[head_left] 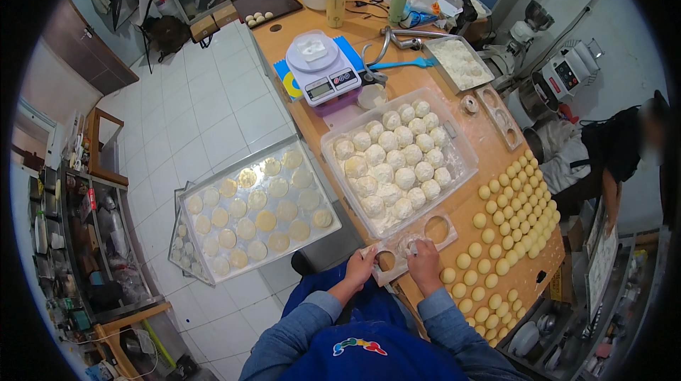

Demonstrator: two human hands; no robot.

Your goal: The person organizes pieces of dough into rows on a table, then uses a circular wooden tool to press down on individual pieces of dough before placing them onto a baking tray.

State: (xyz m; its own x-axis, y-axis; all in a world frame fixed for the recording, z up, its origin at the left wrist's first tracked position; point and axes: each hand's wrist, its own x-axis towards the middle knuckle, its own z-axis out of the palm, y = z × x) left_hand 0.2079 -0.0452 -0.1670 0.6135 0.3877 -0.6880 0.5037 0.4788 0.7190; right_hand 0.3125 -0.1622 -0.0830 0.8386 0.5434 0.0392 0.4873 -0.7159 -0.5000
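At the table's near edge lies a floured wooden mold (388, 245) with round holes. My left hand (360, 267) grips its left end, fingers closed over the edge. Over the middle hole, my right hand (424, 264) has its fingers pressed together at some floury dough (408, 246); whether it pinches anything is hidden. Just beyond the mold stands a clear plastic tub (464, 162), in which flour-coated dough balls (405, 178) sit in rows. Smooth yellow dough balls (521, 203) are spread across the tabletop to the right of my right hand.
Left of the table, a metal tray (328, 235) carries flat dough rounds, with another tray (179, 239) partly beneath it. Farther back are a kitchen scale (323, 79), a flour tray (461, 62) and a second wooden mold (499, 117). Another person (617, 143) stands at the right.
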